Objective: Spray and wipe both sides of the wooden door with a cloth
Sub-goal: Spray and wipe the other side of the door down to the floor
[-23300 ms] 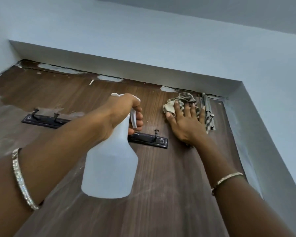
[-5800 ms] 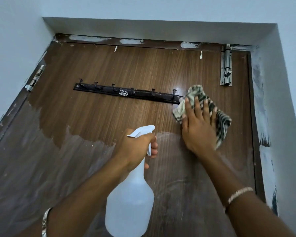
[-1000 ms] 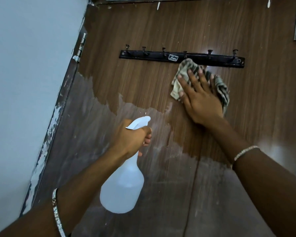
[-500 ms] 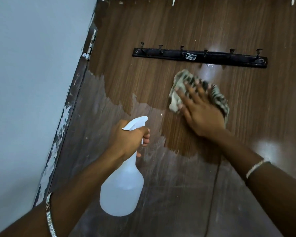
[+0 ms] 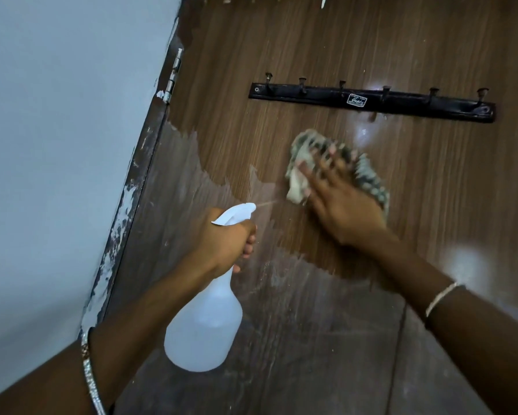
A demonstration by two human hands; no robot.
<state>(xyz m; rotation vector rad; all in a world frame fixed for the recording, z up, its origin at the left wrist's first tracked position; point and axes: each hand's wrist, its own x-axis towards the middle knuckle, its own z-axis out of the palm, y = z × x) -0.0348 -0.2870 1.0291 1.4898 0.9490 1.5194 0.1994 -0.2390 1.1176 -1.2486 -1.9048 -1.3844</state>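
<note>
**Cloth pressed flat to the door below the hook rail, bottle raised beside it**

The brown wood-grain door [image 5: 311, 49] fills most of the view, and only this face of it shows; its top and right edges are cut off by the frame; the upper part is dark and glossy with two patches of glare, the lower part dull, grey and streaked, with a ragged line between them. The pale blue-grey wall [image 5: 57, 145] stands to the left, and the door frame beside it is flecked with paint. The translucent white plastic spray bottle [image 5: 204, 330] is upright in front of the dull area, nozzle towards the door, with a thin line of spray at its tip; the left hand [image 5: 221, 244] grips its neck, fingers curled round the trigger, which they hide. The long black metal hook rail [image 5: 371, 103] sits high on the door; its small label cannot be read. The right hand [image 5: 341, 208] lies just below the rail, fingers straight and spread wide, pressing the checked green-and-cream cloth [image 5: 296, 181] against the glossy wood; the cloth and fingertips are blurred, and much of the cloth is under the palm. A silver metal hinge [image 5: 174, 76] shows at the door's left edge; a glittering bracelet [image 5: 91, 381] circles the left wrist, a thin one [image 5: 442, 298] the right.
</note>
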